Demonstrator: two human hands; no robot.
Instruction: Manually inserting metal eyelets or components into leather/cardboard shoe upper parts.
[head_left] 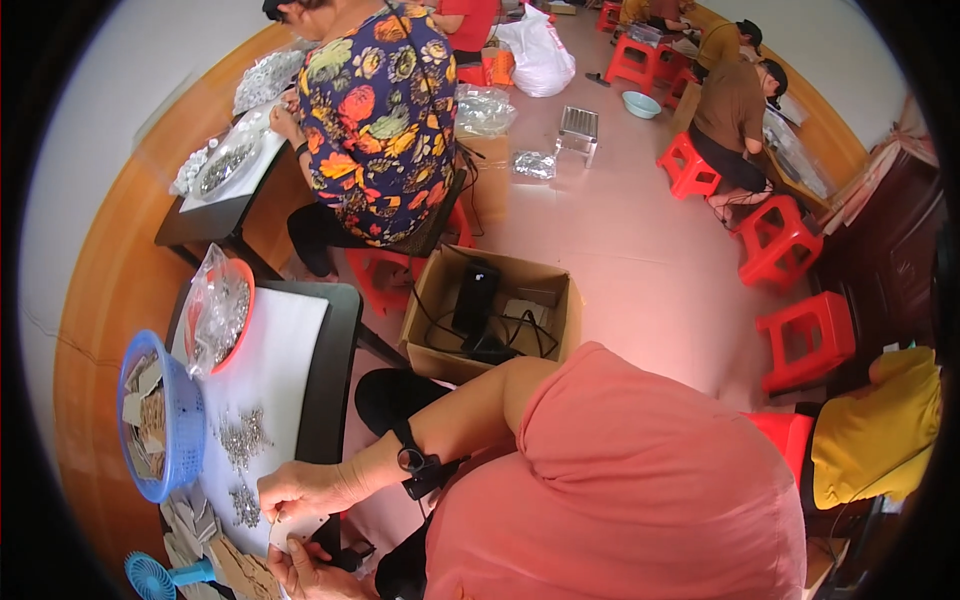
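My left hand [310, 575] is closed on a small white card [292, 530] near the front edge of the table. Just above it, my right hand [312, 489] has its fingers pinched together at the card's upper edge. Whatever lies between those fingertips is too small to make out. Small shiny metal pieces [243, 438] lie in loose piles on the white sheet [290, 350] beyond my right hand. A black device with a round face [412, 460] is strapped at my right forearm.
A blue basket [180, 430] holds cardboard pieces; a red bowl [247, 275] holds bagged metal parts. A small blue fan [150, 577] stands by stacked cardboard [240, 570]. An open carton [430, 345] with cables sits beside the table. Other people work nearby among red stools [808, 340].
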